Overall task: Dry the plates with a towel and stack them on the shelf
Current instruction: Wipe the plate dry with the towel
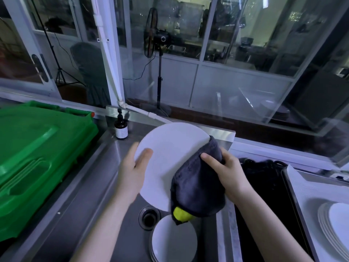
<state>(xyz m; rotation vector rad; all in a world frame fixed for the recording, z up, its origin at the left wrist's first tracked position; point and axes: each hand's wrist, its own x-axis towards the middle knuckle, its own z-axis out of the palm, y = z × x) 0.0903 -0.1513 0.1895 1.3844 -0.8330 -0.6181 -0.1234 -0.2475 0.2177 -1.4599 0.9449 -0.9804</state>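
Steel sink [90,186] by the window, mid-drying here: plate [170,148] tilted over the basin, towel [196,190] pressed on its face, bunched in my right grip [226,173], left grip [132,171] pinching the rim. Next, I reckon: wipe the back, then stack it.

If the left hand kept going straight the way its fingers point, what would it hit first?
Probably the back wall of the sink, just right of the brown pump bottle. The left hand grips the white plate by its left edge, fingers pointing away from the person. Depth is unclear.
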